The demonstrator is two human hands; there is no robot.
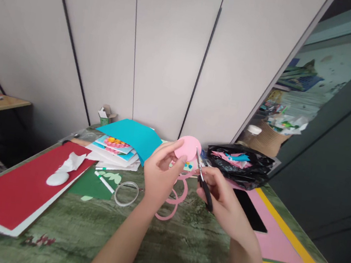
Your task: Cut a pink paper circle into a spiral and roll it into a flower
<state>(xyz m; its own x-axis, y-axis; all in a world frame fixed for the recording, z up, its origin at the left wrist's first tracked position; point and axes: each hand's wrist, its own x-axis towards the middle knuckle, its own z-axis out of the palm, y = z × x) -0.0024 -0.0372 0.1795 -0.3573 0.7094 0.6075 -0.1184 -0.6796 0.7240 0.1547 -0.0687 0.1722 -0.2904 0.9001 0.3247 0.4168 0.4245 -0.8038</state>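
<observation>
Between its thumb and fingers, my left hand (162, 166) grips a round pink paper disc (187, 147), raised above the table. My right hand (219, 193) is closed around the black handles of a pair of scissors (203, 178). The scissor blades point up and meet the disc's right edge. Below the hands, several pink paper rings (165, 218) lie overlapping on the table, partly covered by my left hand. A roll of tape (126, 194) rests to the left of my left wrist.
Red paper (35, 186) with a white oval object (57, 178) lies left. Blue paper (130, 134) covers stacked cards. A white marker (104, 181) rests on green paper (90, 187). A black bag (254, 168) holds scraps; a dark tablet (251, 210) lies on pink and yellow sheets.
</observation>
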